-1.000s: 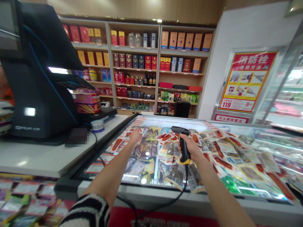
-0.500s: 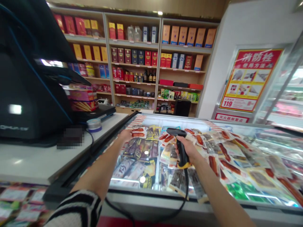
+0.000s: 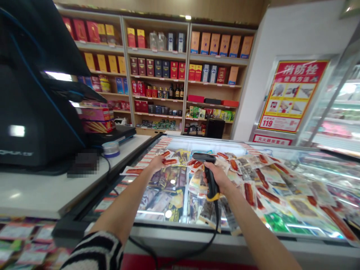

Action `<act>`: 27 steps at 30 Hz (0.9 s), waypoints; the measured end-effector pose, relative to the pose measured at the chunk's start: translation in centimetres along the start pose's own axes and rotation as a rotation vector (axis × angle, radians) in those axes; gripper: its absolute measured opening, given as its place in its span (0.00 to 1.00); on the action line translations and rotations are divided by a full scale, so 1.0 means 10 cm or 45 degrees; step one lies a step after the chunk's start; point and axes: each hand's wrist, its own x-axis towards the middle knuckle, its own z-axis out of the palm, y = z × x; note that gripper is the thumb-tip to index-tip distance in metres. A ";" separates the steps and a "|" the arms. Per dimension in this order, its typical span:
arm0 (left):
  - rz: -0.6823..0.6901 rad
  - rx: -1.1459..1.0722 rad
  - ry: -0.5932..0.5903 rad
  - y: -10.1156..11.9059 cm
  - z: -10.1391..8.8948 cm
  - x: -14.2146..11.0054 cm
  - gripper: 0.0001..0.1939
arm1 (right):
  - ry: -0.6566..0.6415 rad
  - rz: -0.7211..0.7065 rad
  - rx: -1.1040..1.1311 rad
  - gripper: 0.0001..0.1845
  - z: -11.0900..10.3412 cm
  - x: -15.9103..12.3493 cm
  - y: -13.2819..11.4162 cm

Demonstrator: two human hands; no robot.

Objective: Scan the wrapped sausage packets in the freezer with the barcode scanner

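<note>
My right hand (image 3: pixel 218 175) is wrapped round the grip of a black and yellow barcode scanner (image 3: pixel 211 183), held above the packs in a glass-topped freezer. The scanner's head points left, and a black cable (image 3: pixel 217 217) hangs from its base. To the left, my left hand (image 3: pixel 157 164) is closed on the near end of clear-wrapped sausages (image 3: pixel 170 161); its fingertips are partly hidden. Another sausage pack (image 3: pixel 134 171) lies left of my left wrist. Many more wrapped sausages (image 3: pixel 268 195) and flat packs are spread to the right of the scanner.
The freezer's front edge (image 3: pixel 197 234) runs between me and the packs. On the left, a white counter (image 3: pixel 28 195) bears a black checkout terminal (image 3: pixel 36 112), a snack box (image 3: pixel 97 119) and a small round tub (image 3: pixel 111 149). Shelves with boxes and bottles stand behind.
My left hand moved left, then slightly right again, with sausages showing at its fingers. The scanner in my right hand shifted a little left. A sausage pack now shows beside my left wrist.
</note>
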 end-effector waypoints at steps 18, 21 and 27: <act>-0.039 -0.437 -0.052 0.36 -0.18 -0.31 0.25 | -0.187 0.079 -0.041 0.13 0.27 -0.18 -0.02; -0.005 -0.476 -0.063 0.44 -0.19 -0.29 0.25 | -0.197 0.075 -0.040 0.13 0.24 -0.18 0.01; 0.018 -0.467 -0.061 0.59 -0.16 -0.26 0.25 | -0.203 0.026 0.022 0.14 0.08 -0.17 0.02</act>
